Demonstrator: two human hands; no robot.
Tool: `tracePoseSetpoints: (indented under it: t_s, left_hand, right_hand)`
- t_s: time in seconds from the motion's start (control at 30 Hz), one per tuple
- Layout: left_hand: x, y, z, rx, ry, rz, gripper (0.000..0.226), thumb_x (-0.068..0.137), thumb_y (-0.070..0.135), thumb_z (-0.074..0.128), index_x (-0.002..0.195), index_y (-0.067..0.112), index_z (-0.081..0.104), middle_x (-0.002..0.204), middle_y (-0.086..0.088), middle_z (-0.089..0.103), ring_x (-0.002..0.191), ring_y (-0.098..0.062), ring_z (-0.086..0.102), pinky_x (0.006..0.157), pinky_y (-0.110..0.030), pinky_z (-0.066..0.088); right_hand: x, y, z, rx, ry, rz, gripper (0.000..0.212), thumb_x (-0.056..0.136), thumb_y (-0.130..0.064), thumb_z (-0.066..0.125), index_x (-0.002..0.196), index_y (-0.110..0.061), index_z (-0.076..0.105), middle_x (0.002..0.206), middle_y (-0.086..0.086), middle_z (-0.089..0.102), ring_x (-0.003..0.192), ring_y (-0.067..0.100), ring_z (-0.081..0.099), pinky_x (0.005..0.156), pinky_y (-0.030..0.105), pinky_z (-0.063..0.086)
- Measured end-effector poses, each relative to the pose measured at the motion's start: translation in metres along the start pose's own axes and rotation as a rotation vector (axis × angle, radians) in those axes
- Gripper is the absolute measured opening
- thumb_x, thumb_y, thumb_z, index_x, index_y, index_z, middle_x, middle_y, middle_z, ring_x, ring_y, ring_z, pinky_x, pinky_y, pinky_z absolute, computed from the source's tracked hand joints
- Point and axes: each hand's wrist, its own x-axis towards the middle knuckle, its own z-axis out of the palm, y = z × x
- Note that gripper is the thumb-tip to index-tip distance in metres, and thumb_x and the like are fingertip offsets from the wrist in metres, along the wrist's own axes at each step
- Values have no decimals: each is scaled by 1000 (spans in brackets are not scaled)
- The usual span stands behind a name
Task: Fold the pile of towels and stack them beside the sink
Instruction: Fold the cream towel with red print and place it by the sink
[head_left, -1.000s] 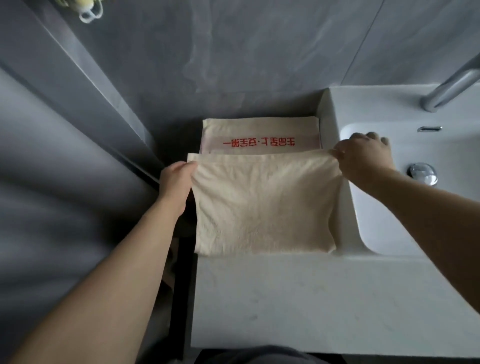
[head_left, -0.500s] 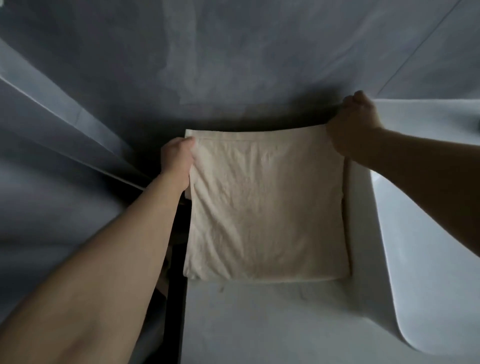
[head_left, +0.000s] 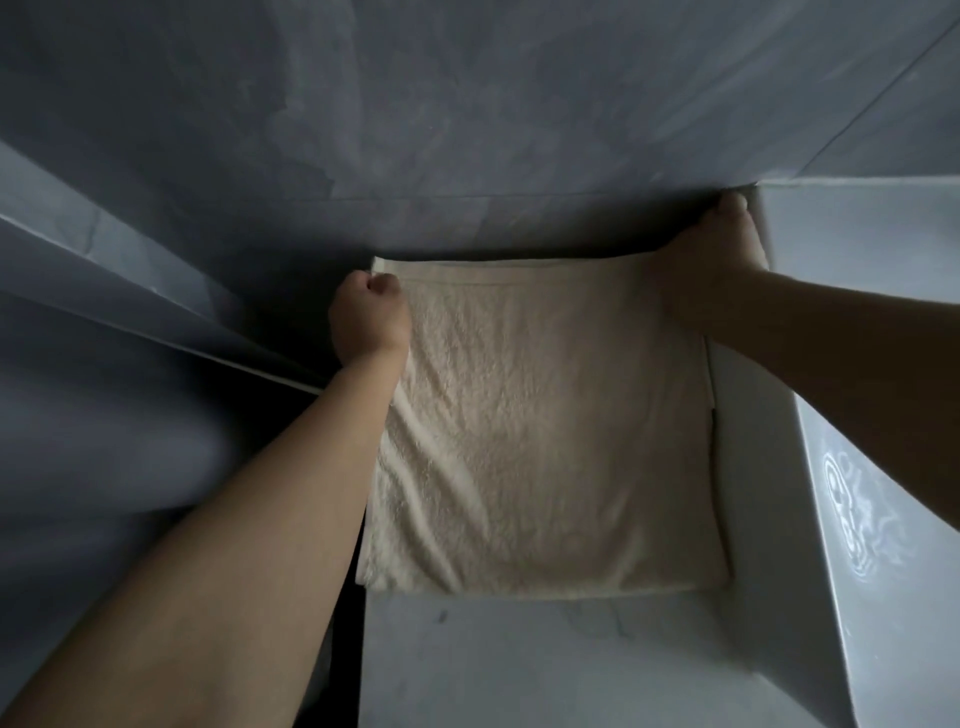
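Folded cream towel (head_left: 540, 431) lying flat on the pale desk (head_left: 545, 665), square in outline, surface crinkled, a hemmed band running along its far edge close to the grey wall (head_left: 467, 104). Near edge a rounded fold, parallel to the desk's front. Right edge just beside the raised white wall of the sink (head_left: 852, 322); left edge at the desk's left rim, with a dark gap beyond it.

Left hand (head_left: 370, 317) at the towel's far left corner, knuckles up, fingers curled in and clamped on the cloth there, forearm reaching in from the lower left and covering part of the towel's left border. Right hand (head_left: 711, 260) at the far right corner, back of the hand toward the camera, fingers curled down over the towel's edge and gripping it, fingertips mostly hidden beneath the hand; thumb end up by the corner where sink and wall meet. Right forearm coming in from the right, crossing above the sink's rim.

Both hands well apart, one at each far corner, the hem stretched straight between them. Whether more towels lie under this one: cannot tell, underside hidden. Faint rippled patch of light on the sink's inner slope at the right. Slanted grey panel (head_left: 130, 270) to the left of the desk, blurred.
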Motion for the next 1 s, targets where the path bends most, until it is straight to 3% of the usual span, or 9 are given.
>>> tracePoseSetpoints:
  t_s: [0.1,0.2,0.3,0.4,0.5,0.6,0.7,0.83,1.0]
  left_hand:
    - [-4,3,1,-71,-1,-38,18,91,29,57,97,13,51,84,5,56,70,-15,54,63,-28,41]
    - [-8,6,5,-131,1,-48,27,87,32,63,104,12,57,99,-2,65,82,-20,63,71,-33,51]
    - [-6,5,7,-91,5,-47,24,92,31,59,102,10,65,102,-6,67,87,-22,63,70,-31,47]
    - [-3,4,6,-67,-9,-27,25,98,32,54,99,10,68,92,-5,67,84,-22,63,69,-28,41]
    - [-3,0,5,-81,-20,-28,28,99,34,53,98,10,68,90,-4,67,84,-22,64,70,-31,46]
    - [-2,-2,7,-62,-7,-24,27,100,36,52,100,15,67,97,-3,69,88,-22,65,78,-35,50]
    - [-2,-5,10,-31,19,13,24,100,38,50,91,19,62,93,0,67,85,-20,64,73,-31,46]
    - [-5,-10,14,-26,80,53,28,101,38,49,98,15,65,100,-3,68,88,-19,62,72,-30,42]
    - [-8,-14,18,-21,132,92,29,101,38,48,102,15,66,103,-2,67,87,-11,56,68,-22,33]
  right_hand:
    - [-4,-13,-8,-177,-69,68,41,95,-26,39,130,-13,58,131,10,57,120,30,48,96,37,34]
    - [-11,-22,-17,-6,72,74,39,93,-24,41,125,-8,57,124,16,55,110,32,50,90,38,37]
    - [-13,-48,-26,260,203,-95,32,92,-19,46,121,-9,56,119,16,54,107,35,52,82,40,40]
    - [-3,-78,-39,556,131,-102,19,96,-16,45,111,-11,55,107,11,64,94,33,62,66,34,38]
    - [12,-93,-39,657,85,-49,13,97,-13,42,110,-12,46,96,10,66,76,32,60,58,32,35]
    - [19,-96,-38,694,68,-6,13,98,-16,41,110,-12,44,93,10,65,71,30,55,59,32,34]
    - [21,-97,-37,734,28,52,12,97,-18,41,106,-11,48,92,10,63,77,32,59,61,32,35]
    - [23,-95,-37,833,-6,74,18,97,-22,40,111,-12,41,85,8,56,73,30,54,63,35,41]
    - [31,-90,-42,753,6,15,22,98,-22,42,114,-11,50,99,11,62,80,31,57,64,34,37]
